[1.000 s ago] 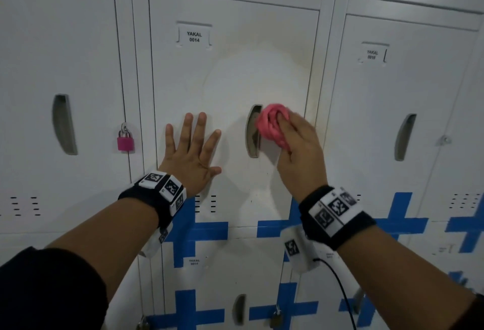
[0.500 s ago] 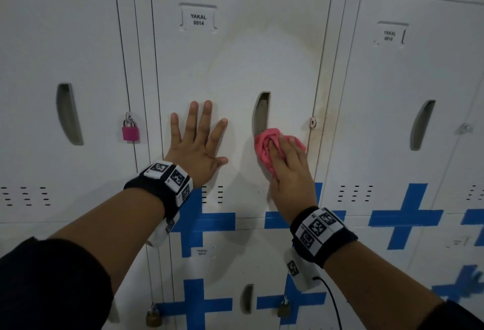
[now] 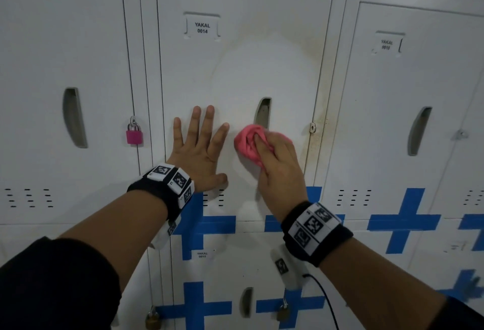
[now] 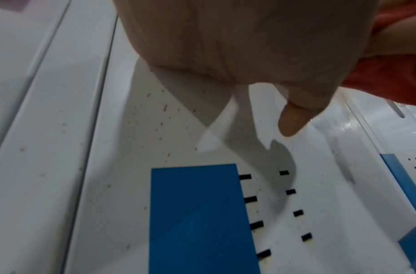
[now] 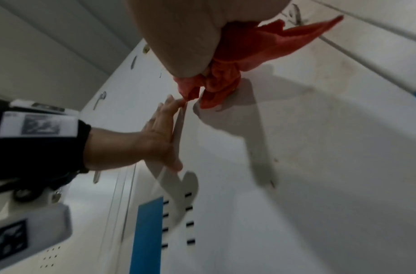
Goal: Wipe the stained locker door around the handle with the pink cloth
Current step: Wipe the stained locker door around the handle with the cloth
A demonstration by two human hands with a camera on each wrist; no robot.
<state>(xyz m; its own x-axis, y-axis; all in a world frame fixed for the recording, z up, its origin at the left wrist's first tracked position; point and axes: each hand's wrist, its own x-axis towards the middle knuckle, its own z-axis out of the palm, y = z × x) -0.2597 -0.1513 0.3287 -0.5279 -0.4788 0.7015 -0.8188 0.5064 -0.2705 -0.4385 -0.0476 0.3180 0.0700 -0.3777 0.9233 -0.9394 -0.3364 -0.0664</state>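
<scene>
- Up close, the right hand [image 3: 277, 164] presses a bunched pink cloth [image 3: 250, 143] against the locker door [image 3: 235, 73], its grip closed around the wad with the fingers curled into the folds.
- The cloth sits just below the recessed handle [image 3: 263, 113], covering the slot's lower end, and to the lower left of it.
- From the right wrist view, a loose flap of the cloth [image 5: 284, 40] trails out from under the palm towards the door's latch edge.
- The left hand [image 3: 200, 151] lies flat on the same door, left of the cloth, fingers straight and spread, grip released and holding nothing; its index fingertip is near the cloth.
- A yellowish-brown stain ring arcs over the handle and runs down the door's right edge, with a paler patch inside it.
- A label [image 3: 202, 28] at the top of the door reads YAKAL 0014.
- Small brown specks dot the door's lower part in the left wrist view, beside a strip of blue tape [image 4: 197, 213] and rows of vent slots [image 4: 272, 213].
- A pink padlock [image 3: 134, 134] hangs on the neighbouring locker to the left.
- Both wrists wear black bands with printed markers.
</scene>
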